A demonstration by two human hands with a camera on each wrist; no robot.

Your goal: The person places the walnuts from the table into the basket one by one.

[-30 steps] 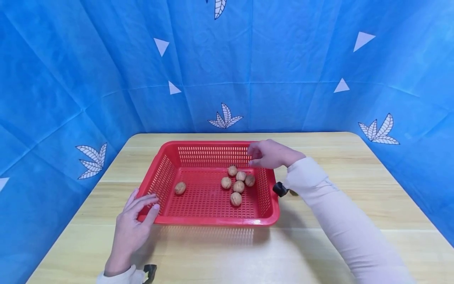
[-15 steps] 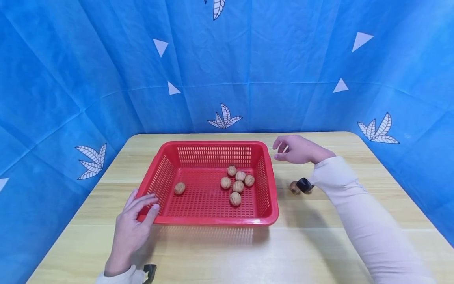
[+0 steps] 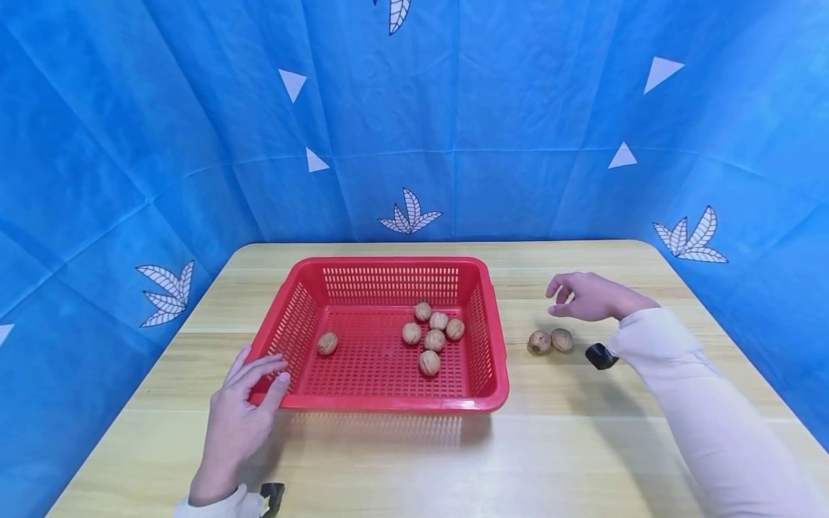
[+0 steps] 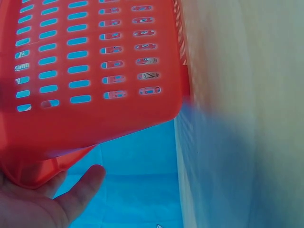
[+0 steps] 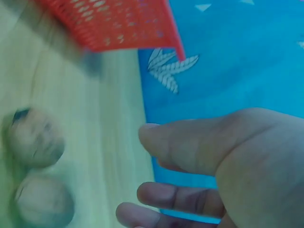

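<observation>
My left hand (image 3: 242, 417) rests at the near left corner of a red plastic basket (image 3: 395, 404). Its fingers lie loosely over the rim; in the left wrist view the thumb (image 4: 83, 192) extends apart from the basket wall. To the basket's right, my right hand (image 3: 589, 296) hovers above the table, fingers loosely bent and holding nothing. Just below it in the head view, two walnuts, one darker (image 3: 539, 342) and one paler (image 3: 562, 340), sit side by side on the wood. Inside the basket, several walnuts (image 3: 435, 340) cluster toward the right, while a single walnut (image 3: 327, 344) lies at the left.
The pale wooden table (image 3: 414, 467) has rounded far corners. Blue cloth (image 3: 414, 108) with white leaf and triangle prints hangs behind the table and along both sides. A black wrist device (image 3: 601, 356) is strapped to the right wrist, near the paler loose walnut.
My right hand has moved from over the basket's right rim out to the right, above the two loose walnuts, which now show fully. The left hand and the basket stay put.
</observation>
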